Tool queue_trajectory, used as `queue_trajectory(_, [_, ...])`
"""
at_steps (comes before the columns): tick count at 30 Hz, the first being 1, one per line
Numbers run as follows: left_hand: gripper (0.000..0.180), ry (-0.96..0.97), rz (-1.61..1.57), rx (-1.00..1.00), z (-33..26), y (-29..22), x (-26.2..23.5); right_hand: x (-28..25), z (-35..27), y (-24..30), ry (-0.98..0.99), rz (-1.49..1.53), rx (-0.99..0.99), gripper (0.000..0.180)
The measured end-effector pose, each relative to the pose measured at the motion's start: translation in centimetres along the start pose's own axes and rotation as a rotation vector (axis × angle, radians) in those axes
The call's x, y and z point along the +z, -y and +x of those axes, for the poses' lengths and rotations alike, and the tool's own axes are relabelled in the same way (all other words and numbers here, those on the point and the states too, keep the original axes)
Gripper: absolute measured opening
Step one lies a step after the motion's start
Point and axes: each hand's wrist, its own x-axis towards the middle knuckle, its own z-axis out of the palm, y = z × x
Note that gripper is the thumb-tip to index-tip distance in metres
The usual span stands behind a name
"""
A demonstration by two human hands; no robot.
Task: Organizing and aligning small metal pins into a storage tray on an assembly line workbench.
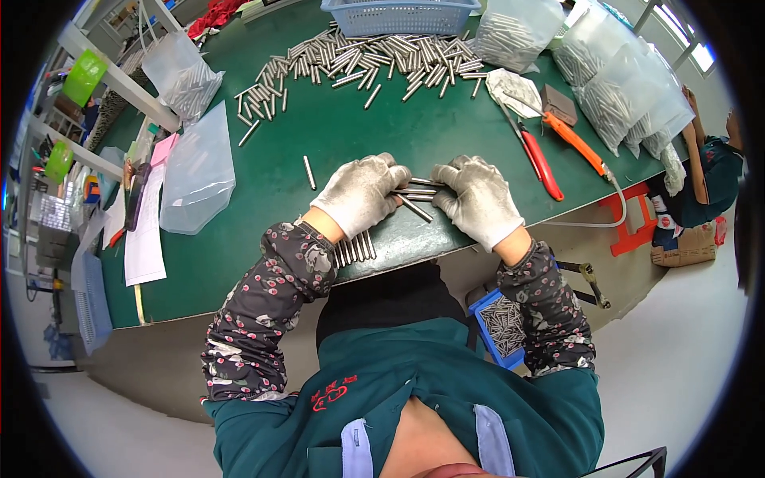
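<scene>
Left hand (360, 193) and right hand (476, 199), both in soiled white gloves, are a little apart above the near part of the green table (263, 171). Several metal pins (415, 191) bridge the gap. Left: fingers closed on the pins' near ends, one pin slanting out toward the table edge. Right: fingers curled at the opposite ends; cannot tell whether they grip or only touch.

Row of pins (356, 248): side by side by the left wrist, at the near table edge. Single pin (309, 172): lies apart, just left of the left hand. Heap of pins (351, 60): spread across the far side, in front of a blue basket (398, 22).

Right side of table: red-handled tool (543, 163) beside orange-handled tool (575, 143); white cloth (514, 89) near a brown block (559, 105). Far right: plastic bag (514, 36) with pins inside. Left side: flat plastic bag (199, 171), paper sheet (146, 231). Below table level: blue bin (510, 361) containing small metal pieces.
</scene>
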Motion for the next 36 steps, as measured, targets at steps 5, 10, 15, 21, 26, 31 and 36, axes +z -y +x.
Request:
queue_trajectory(5, [0.029, -0.015, -0.017, 0.011, 0.4, -0.9, 0.3, 0.2, 0.6, -0.4, 0.065, 0.0, 0.019, 0.017])
queue_trajectory(10, [0.026, -0.008, -0.016, 0.019, 0.7, -0.6, 0.3, 0.1, 1.0, -1.1, 0.126, -0.019, 0.024, 0.019])
queue_trajectory(15, [0.02, -0.043, 0.047, 0.009, 0.1, 0.2, 0.2, -1.2, 0.6, -2.2, 0.161, -0.1, 0.026, 0.017])
queue_trajectory(21, [0.017, 0.004, 0.202, 0.087, 0.4, 0.2, 0.0, -2.1, 0.0, -2.4, 0.177, -0.327, -0.043, 0.01])
queue_trajectory(26, [0.016, 0.057, 0.5, 0.379, 0.9, -0.8, 0.1, -1.1, 0.4, -1.6, 0.141, -0.212, -0.203, 0.011])
queue_trajectory(31, [0.017, -0.133, 0.33, 0.44, 0.7, 0.1, 0.7, 0.6, 0.7, -1.9, -0.027, 0.303, -0.174, 0.017])
queue_trajectory(36, [0.023, -0.155, 0.132, 0.319, 0.6, 1.0, 0.5, -0.8, 1.1, -1.6, 0.232, 0.064, -0.201, 0.069])
